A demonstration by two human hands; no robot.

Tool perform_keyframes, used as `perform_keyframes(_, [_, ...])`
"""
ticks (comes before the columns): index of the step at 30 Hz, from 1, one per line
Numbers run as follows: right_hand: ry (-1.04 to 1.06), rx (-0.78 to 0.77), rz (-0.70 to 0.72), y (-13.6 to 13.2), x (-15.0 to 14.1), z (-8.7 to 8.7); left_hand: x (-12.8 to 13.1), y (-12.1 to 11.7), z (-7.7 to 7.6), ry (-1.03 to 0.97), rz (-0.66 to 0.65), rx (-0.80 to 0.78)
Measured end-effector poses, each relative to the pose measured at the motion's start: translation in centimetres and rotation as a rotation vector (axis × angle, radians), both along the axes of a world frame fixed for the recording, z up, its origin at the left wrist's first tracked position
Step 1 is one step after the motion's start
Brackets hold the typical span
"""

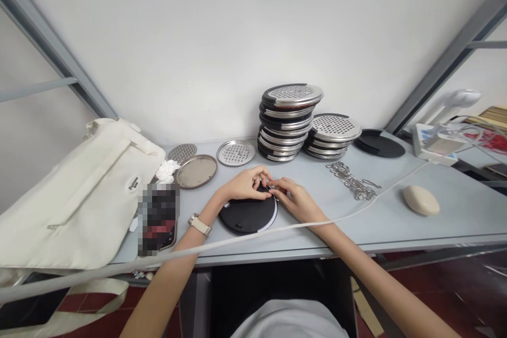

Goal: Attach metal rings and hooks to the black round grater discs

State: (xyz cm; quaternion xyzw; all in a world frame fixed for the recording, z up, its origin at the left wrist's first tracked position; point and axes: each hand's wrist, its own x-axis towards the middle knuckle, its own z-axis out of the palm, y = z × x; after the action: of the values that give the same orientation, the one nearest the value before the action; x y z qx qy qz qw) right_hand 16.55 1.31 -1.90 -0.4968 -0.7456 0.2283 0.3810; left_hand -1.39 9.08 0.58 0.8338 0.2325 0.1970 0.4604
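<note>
A round black disc with a white rim (247,215) lies flat on the grey table (455,222) in front of me. My left hand (247,185) rests on its far edge, fingers curled in a pinch. My right hand (295,198) meets it at the same spot, fingertips pinched on a small metal piece (271,187) at the disc's rim. A watch sits on my left wrist. A pile of small metal clips (352,179) lies to the right of my hands.
Two stacks of round metal graters (291,121) (332,136) stand at the back. Loose metal discs (197,170) (236,152) lie at the left, a black lid (379,143) and a beige oval object (420,200) at the right. A white bag (79,195) fills the left; a white cable (237,240) crosses the front.
</note>
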Motion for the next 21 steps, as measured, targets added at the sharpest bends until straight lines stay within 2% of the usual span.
perform_keyframes(9, [-0.023,-0.065,0.089,-0.02,0.67,0.36,-0.01,0.22,-0.04,0.012,-0.005,0.001])
perform_keyframes(16, [-0.171,0.094,0.082,-0.21,0.25,-0.38,0.02,0.27,-0.16,0.026,-0.008,0.003])
perform_keyframes(21, [-0.219,0.125,0.103,-0.44,0.14,-0.24,0.04,0.32,-0.17,0.023,-0.014,-0.004])
